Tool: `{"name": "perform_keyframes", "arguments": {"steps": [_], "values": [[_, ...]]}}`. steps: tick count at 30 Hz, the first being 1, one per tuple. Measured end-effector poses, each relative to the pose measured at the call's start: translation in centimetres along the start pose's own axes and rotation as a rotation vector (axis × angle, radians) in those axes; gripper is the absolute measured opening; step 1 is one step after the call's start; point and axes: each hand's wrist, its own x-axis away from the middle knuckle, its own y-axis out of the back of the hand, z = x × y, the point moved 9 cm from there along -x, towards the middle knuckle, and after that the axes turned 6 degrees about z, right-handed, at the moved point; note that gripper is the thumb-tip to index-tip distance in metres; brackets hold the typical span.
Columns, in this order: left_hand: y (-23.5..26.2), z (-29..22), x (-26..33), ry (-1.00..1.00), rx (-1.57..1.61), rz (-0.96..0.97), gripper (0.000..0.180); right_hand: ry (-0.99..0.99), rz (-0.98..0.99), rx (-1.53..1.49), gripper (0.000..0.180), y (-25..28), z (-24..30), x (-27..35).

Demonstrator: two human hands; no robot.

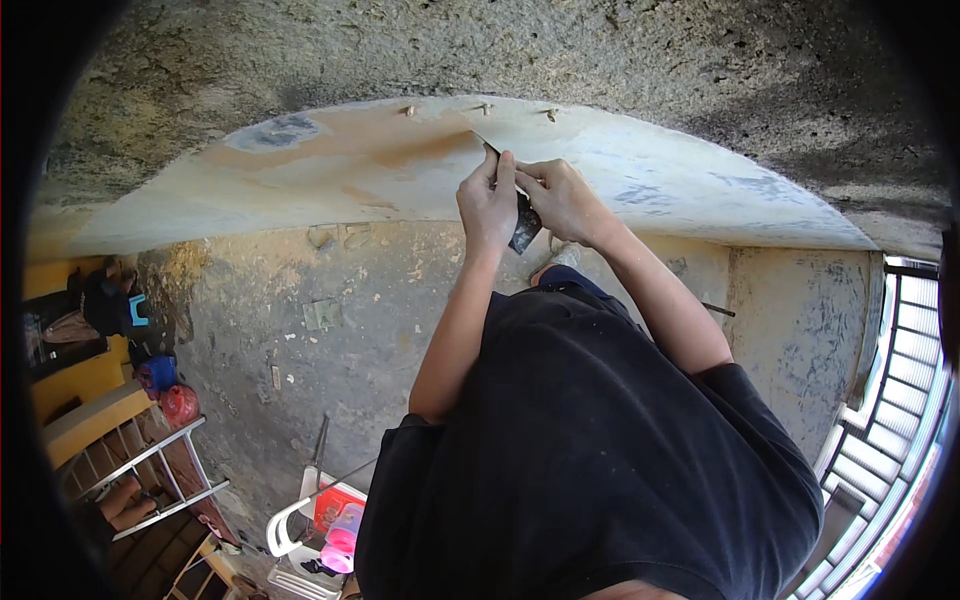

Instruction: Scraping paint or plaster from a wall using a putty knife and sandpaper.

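In front of my chest, close to the painted wall (670,190), both hands meet around a thin, dark flat piece (526,224) with pale specks. Whether it is a sheet of sandpaper or a scraper blade I cannot tell. My left hand (486,207) pinches it between thumb and fingers, and a narrow edge sticks out beyond the fingertips toward the wall. The bent fingers of my right hand (563,197) close on its other side. Fingers hide its middle part. White and orange-brown patches mark the wall, and several small plugs (486,109) stick out of it.
Below is a grey, stained floor (370,300). At lower left stand a white plastic chair (285,525) holding pink and red items, and a metal ladder (165,465). Another person (104,298) is at far left. A barred opening (895,370) lies right; rough concrete (480,50) runs above.
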Motion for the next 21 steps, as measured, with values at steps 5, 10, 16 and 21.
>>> {"name": "perform_keyframes", "arguments": {"steps": [5,10,16,21], "values": [[0.0,-0.4,0.4,-0.098,0.006,-0.088,0.031,-0.05,0.097,-0.011,0.034,-0.1,1.0,0.5],[-0.4,-0.1,0.3,-0.011,-0.029,-0.007,0.035,0.098,0.032,0.057,0.034,0.1,0.3,0.2],[0.7,0.6,-0.7,0.13,-0.103,0.017,0.035,0.226,0.012,0.106,0.035,-0.3,0.1,-1.9],[0.5,-0.8,0.4,-0.078,0.077,-0.125,0.035,0.117,0.039,0.001,0.037,0.0,0.6,-0.3]]}}
